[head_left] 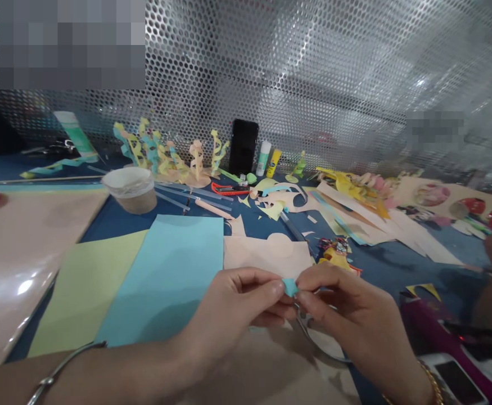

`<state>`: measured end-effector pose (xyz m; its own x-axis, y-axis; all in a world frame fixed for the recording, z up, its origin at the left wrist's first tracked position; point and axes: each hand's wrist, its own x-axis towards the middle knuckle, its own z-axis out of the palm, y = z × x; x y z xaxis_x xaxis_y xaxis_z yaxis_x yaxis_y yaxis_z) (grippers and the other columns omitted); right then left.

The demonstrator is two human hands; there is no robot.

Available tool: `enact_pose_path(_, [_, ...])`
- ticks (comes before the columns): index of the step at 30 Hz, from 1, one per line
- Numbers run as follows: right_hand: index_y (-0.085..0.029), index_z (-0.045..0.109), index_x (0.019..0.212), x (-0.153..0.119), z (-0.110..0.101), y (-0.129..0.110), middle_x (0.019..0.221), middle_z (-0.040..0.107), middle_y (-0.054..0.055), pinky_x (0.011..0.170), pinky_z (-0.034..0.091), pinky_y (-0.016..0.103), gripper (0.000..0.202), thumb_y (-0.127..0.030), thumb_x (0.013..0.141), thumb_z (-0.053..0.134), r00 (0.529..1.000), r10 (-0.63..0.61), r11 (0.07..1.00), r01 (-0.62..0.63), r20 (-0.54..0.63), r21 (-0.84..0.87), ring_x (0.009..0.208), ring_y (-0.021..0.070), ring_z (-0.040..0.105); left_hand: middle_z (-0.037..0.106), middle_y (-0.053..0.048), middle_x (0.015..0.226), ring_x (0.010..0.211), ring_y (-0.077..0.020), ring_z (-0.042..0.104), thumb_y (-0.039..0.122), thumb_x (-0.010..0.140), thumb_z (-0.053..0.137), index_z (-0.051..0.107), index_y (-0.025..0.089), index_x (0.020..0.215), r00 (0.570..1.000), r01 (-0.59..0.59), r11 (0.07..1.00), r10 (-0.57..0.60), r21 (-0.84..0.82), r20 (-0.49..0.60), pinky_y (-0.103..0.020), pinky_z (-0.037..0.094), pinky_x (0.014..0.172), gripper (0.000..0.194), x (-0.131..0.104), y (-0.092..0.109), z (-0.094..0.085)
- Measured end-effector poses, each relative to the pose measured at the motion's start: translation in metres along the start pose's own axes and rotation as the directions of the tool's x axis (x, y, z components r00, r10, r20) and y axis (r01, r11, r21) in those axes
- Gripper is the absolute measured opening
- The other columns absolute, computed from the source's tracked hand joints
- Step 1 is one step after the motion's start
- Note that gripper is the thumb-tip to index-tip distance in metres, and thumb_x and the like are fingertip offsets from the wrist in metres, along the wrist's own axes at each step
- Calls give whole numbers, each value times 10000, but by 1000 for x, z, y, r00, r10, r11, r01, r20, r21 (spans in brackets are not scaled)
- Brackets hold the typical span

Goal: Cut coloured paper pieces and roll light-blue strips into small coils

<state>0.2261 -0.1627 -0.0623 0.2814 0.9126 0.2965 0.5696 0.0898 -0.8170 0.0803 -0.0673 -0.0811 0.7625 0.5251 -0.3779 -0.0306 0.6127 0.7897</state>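
Note:
A small light-blue folded piece of paper is pinched between both hands at the lower middle. My left hand grips its left side with thumb and forefinger. On the opposite side, my right hand closes thumb and fingertips on it. Under the right hand a grey curved loop shows in part; its kind I cannot make out. Beyond the fingers is a pale peach sheet with a round paper piece on it. A light-blue sheet lies left, over a pale green sheet.
A white tub stands behind the sheets. Spiral paper decorations, a black phone and glue sticks line the perforated metal wall. A red cutter and paper scraps lie mid-table; a purple object sits right.

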Motion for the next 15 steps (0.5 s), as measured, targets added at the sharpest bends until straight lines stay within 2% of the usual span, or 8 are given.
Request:
enact_pose_path(3, [-226, 605, 834, 0, -1, 1, 849, 622, 14, 604, 550, 193, 89, -148, 799, 629, 993, -70, 997, 67, 90, 42, 765, 123, 625, 720, -5, 650, 612, -85, 660, 309, 760, 731, 701, 158, 728, 1000, -3, 1000, 4, 6, -12, -153, 496, 575, 157, 0, 1, 1])
enact_pose_path(7, [-240, 560, 853, -1, -3, 6, 905, 579, 0, 629, 530, 182, 193, -67, 782, 606, 984, -106, 994, 103, 144, 29, 798, 108, 584, 711, -2, 656, 599, -85, 650, 300, 761, 725, 704, 151, 729, 1000, -18, 1000, 19, 22, -4, -160, 501, 571, 153, -1, 3, 1])
enact_pose_path(12, [-266, 560, 917, -1, -3, 10, 940, 571, 5, 643, 524, 189, 170, -125, 837, 612, 980, -159, 987, 161, 116, -3, 842, 116, 580, 705, -15, 658, 647, -112, 660, 305, 774, 696, 706, 147, 739, 1000, -19, 996, 21, 91, -23, -185, 515, 593, 163, 0, 5, 1])
enact_pose_path(15, [-265, 572, 877, 0, -3, 9, 919, 564, 7, 662, 523, 201, 120, -149, 860, 597, 975, -189, 981, 194, 120, -30, 863, 126, 578, 685, -3, 630, 620, -106, 641, 302, 772, 689, 710, 148, 727, 999, -29, 994, 32, 110, -26, -189, 511, 593, 162, 0, 4, 2])
